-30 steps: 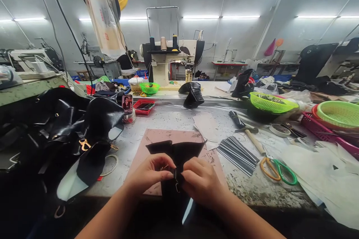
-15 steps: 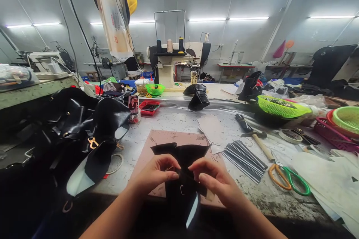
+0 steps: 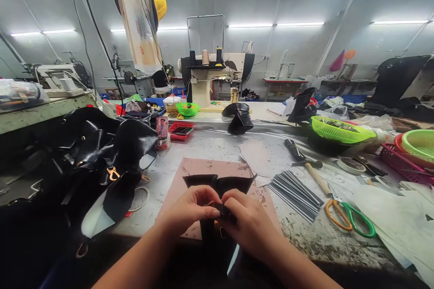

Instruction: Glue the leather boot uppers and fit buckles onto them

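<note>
Both my hands meet over a black leather piece (image 3: 220, 184) that lies on a pink board (image 3: 200, 169) at the table's near edge. My left hand (image 3: 190, 210) pinches the leather from the left, thumb and fingers closed on it. My right hand (image 3: 249, 223) grips the same spot from the right, fingers curled over a narrow black strap with a small metal ring below it. The leather's lower part hangs off the table edge between my forearms.
A heap of black leather bags (image 3: 77, 153) with gold clasps fills the left. Right of the board lie dark strips (image 3: 293, 187), a hammer (image 3: 310, 169), orange-green scissors (image 3: 349, 216) and white paper pieces. Green baskets (image 3: 339, 128), a red tray (image 3: 181, 130) and a sewing machine (image 3: 213, 72) stand behind.
My right hand, which had drawn the strap out to the right half a second ago, has come back against my left hand over the leather piece.
</note>
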{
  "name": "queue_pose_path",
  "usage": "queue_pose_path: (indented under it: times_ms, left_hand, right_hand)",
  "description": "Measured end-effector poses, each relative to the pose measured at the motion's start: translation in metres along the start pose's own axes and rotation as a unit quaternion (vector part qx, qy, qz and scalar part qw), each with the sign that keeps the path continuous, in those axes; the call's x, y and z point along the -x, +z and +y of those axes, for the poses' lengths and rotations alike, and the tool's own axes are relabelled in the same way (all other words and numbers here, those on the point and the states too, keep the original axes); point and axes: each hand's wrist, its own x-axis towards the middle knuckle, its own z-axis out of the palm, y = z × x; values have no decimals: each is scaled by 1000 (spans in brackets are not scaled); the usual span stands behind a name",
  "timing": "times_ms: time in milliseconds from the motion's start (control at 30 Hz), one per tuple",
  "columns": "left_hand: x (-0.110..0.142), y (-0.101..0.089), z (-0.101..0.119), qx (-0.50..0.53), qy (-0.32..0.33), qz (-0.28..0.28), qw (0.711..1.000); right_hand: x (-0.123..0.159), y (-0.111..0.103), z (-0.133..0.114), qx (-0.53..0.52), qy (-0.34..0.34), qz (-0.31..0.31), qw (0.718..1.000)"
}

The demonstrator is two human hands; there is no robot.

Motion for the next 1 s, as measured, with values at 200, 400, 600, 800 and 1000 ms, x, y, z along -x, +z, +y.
queue_pose_path:
  times_ms: [200,400,600,800,1000]
  left_hand:
    - [-2,8,1,-37,-16,10,999]
    - [-4,11,5,-64,-3,-6,998]
    - [-3,8,1,-93,-33,-27,995]
    - [-3,5,0,-112,-13,-43,993]
    - [-2,4,6,-152,22,-76,985]
  right_hand:
    - [-6,5,3,109,-1,52,993]
    - [-5,10,11,185,-71,99,975]
    - [-8,-2,19,117,-115,-40,986]
    - [-20,-45,15,46,-51,-249,966]
    - [-45,-66,23,66,-45,-325,942]
